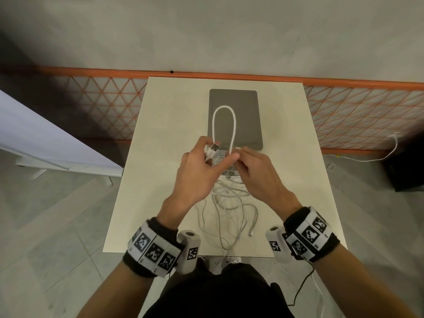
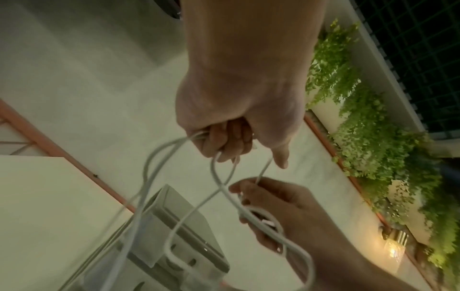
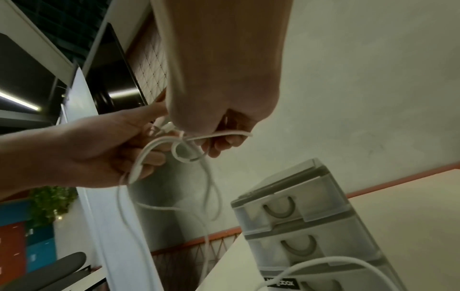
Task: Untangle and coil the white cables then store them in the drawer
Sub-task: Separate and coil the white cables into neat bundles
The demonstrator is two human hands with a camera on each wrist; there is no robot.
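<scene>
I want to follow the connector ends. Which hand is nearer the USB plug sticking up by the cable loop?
Left. The left hand pinches the USB plug in its fingertips. The right hand is beside it, apart from the plug, holding the loop's other strand.

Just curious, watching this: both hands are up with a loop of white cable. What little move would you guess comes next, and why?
Probably the right hand lays another turn into the left hand. The left already grips the USB plug and one cable loop, while the tangled cables still trail on the table.
</scene>
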